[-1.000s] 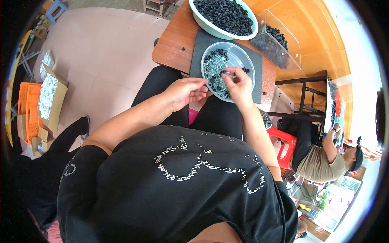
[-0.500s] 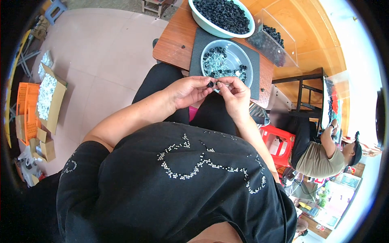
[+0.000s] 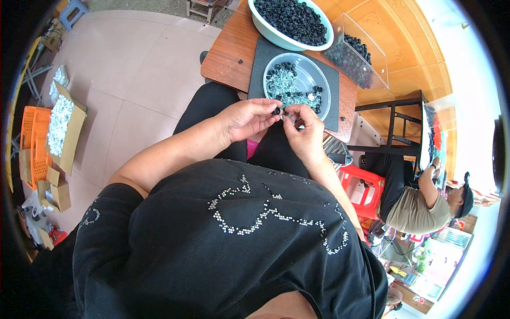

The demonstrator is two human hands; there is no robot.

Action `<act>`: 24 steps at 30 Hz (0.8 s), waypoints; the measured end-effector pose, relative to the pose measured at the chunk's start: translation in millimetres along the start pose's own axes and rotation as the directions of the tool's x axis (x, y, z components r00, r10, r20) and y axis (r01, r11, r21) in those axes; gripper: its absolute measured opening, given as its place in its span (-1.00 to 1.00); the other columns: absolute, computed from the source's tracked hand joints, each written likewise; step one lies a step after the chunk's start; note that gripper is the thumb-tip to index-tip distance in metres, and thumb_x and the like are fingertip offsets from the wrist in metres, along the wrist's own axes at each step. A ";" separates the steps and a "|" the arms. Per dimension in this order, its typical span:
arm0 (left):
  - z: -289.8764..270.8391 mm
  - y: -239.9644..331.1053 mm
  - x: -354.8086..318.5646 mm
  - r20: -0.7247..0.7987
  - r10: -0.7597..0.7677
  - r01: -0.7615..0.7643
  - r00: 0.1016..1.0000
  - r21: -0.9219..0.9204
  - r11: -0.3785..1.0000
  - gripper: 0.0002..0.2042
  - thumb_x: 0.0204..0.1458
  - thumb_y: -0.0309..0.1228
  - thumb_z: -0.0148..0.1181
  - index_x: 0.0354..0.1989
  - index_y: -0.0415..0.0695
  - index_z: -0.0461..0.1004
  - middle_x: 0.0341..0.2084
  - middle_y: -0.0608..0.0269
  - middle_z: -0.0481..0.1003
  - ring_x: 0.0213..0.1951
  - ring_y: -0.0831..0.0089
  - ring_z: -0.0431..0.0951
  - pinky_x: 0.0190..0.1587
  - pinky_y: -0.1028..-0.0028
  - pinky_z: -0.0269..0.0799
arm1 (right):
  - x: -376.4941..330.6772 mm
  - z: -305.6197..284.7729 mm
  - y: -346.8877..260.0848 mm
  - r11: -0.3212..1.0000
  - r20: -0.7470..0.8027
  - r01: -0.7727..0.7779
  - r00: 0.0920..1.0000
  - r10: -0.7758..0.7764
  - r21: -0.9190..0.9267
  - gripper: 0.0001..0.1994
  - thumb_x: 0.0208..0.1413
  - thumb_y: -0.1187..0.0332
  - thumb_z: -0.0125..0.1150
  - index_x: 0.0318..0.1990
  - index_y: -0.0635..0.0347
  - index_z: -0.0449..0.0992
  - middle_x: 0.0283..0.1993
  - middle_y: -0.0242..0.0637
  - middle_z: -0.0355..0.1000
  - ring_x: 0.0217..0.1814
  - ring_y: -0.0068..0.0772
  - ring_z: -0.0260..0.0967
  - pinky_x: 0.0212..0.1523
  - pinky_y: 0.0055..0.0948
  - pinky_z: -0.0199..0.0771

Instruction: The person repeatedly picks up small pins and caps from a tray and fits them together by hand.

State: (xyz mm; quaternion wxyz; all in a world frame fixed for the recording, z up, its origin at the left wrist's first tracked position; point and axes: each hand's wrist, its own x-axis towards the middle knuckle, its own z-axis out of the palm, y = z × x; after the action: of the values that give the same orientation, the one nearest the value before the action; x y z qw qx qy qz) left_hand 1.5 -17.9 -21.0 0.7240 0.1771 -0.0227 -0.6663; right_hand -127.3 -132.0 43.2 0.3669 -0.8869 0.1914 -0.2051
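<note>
Left hand (image 3: pixel 248 120) pinches black cap (image 3: pixel 276 111); right hand (image 3: pixel 305 131) closed at fingertips on small piece (image 3: pixel 286 113), kind unclear; slack pinch could drop either.

No legible text, labels or signs.

Light was bright, strongest around two o'clock, where glare washed out the smooth white wall (image 3: pixel 473 80). A soft shadow lay beside the open brown cardboard box (image 3: pixel 74 135) near nine o'clock. Fisheye distortion bowed the glossy orange-brown wooden panelling (image 3: pixel 414 48) before two o'clock; the rim sank into black.
</note>
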 end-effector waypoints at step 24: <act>5.2 -1.9 -1.7 0.095 -0.049 0.057 0.994 -0.082 0.995 -0.75 0.13 -0.55 -0.02 -0.03 -0.35 0.35 -0.12 0.14 0.42 -0.07 0.47 0.45 0.06 0.59 0.39 | -3.6 3.5 4.4 0.782 0.031 -0.127 0.990 0.137 0.611 -0.81 0.01 0.66 0.14 -0.19 0.31 0.47 -0.24 -0.30 0.46 -0.31 -0.65 0.39 -0.24 -0.71 0.37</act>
State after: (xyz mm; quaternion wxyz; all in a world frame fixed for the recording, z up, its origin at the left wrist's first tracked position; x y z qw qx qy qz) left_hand -1.9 -17.5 -16.3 0.7112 0.1156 -0.0234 -0.6930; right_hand -129.4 -131.2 36.9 0.6456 -0.7037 0.1792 -0.2365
